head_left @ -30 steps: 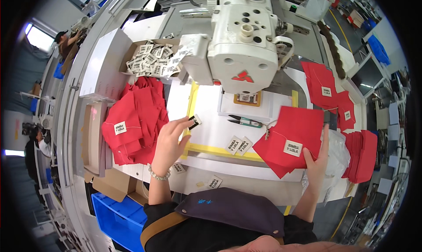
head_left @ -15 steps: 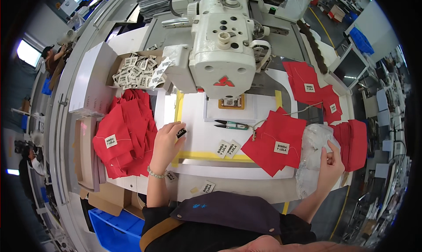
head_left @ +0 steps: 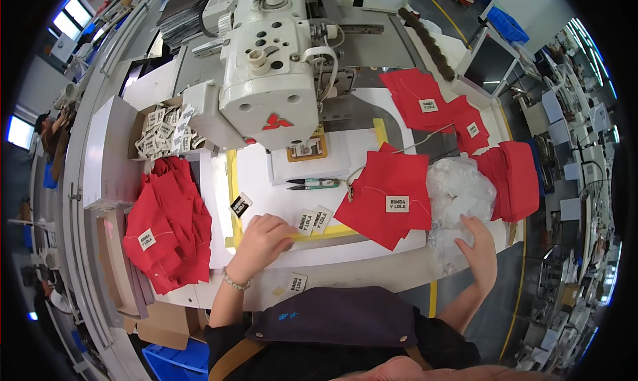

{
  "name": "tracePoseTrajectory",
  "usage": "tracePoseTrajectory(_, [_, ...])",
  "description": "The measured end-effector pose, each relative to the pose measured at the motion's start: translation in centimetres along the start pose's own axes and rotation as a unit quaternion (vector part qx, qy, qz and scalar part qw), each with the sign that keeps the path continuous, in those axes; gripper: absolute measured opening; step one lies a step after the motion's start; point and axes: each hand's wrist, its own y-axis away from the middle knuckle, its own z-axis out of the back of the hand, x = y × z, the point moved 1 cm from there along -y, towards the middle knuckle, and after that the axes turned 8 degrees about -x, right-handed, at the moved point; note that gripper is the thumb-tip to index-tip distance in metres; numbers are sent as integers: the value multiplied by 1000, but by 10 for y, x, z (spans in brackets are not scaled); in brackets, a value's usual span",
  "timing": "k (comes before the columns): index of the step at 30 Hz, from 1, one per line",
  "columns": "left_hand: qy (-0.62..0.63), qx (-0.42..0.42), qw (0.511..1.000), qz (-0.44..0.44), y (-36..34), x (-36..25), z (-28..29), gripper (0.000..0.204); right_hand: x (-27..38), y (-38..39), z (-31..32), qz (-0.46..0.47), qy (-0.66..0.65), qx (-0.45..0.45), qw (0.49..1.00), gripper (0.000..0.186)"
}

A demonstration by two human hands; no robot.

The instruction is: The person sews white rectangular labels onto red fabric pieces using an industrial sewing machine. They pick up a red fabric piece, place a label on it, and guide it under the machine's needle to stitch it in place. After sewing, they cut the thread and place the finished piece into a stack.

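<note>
Across the pale worktable [head_left: 359,275] stands a white sewing machine [head_left: 269,89], its head above the far part of a white sheet edged with yellow tape. To the left lies a loose red cloth pile [head_left: 169,215]; at the far right, a neater red stack [head_left: 517,182]. Between them, right of centre, red cloth pieces [head_left: 372,182] overlap, the top one bearing a white patch. Crumpled clear plastic [head_left: 458,191] fills the space between these pieces and the stack.

The right hand [head_left: 482,255] is at the plastic's near right edge, thumb and fingers spread, grasping nothing visible; contact with the plastic cannot be told. The left hand [head_left: 264,241] curls its fingers downward near the sheet's front edge; whether they grasp anything cannot be told.

Thread snips [head_left: 312,183] lie below the machine head. Two white labels [head_left: 306,221] sit just beyond the left fingertips, and a black label [head_left: 240,205] lies tilted at the left tape strip.
</note>
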Motion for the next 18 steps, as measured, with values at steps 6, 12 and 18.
tracePoseTrajectory(6, [18, 110, 992, -52, 61, -30, -6, 30, 5, -2, -22, -22, 124, 4, 992, 74])
tracePoseTrajectory(12, [-23, 104, 994, -17, 94, -51, -19, 27, -11, -7, -40, 22, 158, -55, 986, 53])
tracePoseTrajectory(18, [8, 133, 989, -57, 82, -47, -24, 20, -17, -17, -40, 87, 140, -114, 980, 22])
